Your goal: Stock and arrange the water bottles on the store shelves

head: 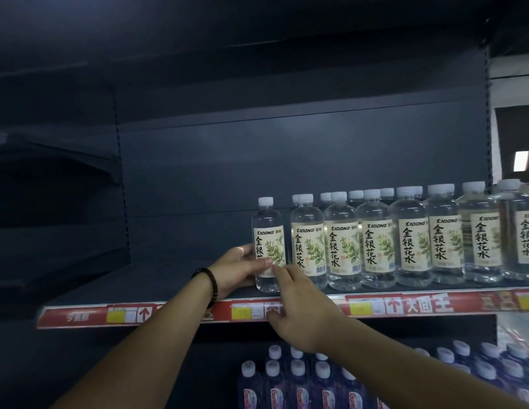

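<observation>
A clear water bottle (268,231) with a white cap and a cream leaf label stands upright at the left end of a row of like bottles (410,240) on the dark shelf (168,287). My left hand (238,268) grips its lower half from the left, thumb across the label. My right hand (301,308) reaches up from below the shelf edge, its fingertips touching the bottle's lower front by my left thumb. A small gap separates this bottle from its neighbour on the right.
A red price strip (399,304) with yellow tags runs along the shelf front. Below, several bottles with blue labels (301,382) fill the lower shelf. The shelf's left part holds nothing. Dark shelves stand further left and above.
</observation>
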Available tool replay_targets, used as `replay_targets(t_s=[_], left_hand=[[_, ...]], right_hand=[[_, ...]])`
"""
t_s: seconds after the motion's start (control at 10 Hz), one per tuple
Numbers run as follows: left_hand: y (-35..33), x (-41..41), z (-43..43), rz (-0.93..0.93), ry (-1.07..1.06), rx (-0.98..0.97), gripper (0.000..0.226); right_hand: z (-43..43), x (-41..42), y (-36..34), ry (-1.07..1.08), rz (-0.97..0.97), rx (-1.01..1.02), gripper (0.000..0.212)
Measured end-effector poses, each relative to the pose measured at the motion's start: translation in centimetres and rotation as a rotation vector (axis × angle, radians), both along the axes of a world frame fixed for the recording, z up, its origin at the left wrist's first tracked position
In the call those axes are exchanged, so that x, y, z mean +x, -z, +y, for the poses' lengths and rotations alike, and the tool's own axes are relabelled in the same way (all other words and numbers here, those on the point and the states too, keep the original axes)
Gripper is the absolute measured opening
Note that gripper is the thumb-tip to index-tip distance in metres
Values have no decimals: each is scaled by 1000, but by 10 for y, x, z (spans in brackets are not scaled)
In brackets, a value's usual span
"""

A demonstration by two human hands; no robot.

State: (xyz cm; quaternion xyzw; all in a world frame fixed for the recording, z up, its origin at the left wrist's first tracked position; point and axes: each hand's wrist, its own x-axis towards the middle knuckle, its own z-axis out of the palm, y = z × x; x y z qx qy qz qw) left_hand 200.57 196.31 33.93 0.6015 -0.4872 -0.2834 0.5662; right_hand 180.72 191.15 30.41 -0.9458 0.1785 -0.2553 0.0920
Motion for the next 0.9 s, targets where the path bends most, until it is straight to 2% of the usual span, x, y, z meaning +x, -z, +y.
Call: replay_targets(t_s=[0.3,0.5,0.6,0.7,0.8,0.9], left_hand=[[-4,-29,4,-12,-4,-13,23],[1,-34,3,-75,-77,-23,27],[5,-37,7,-234,-303,-12,44],[5,-46,30,-625,-605,16,39],[0,-74,74,-939,-554,114,17],[-6,-111,117,-1092,-475,215,15]], right_hand=[[1,-12,-1,14,10,13,75],[1,-21,-2,-17,19,18,71],[2,-32,-7,26,35,-9,66],[11,-52,-15,91,92,-24,63],[21,-84,-19,158,153,-101,60],[31,-115,-25,216,140,-167,57]])
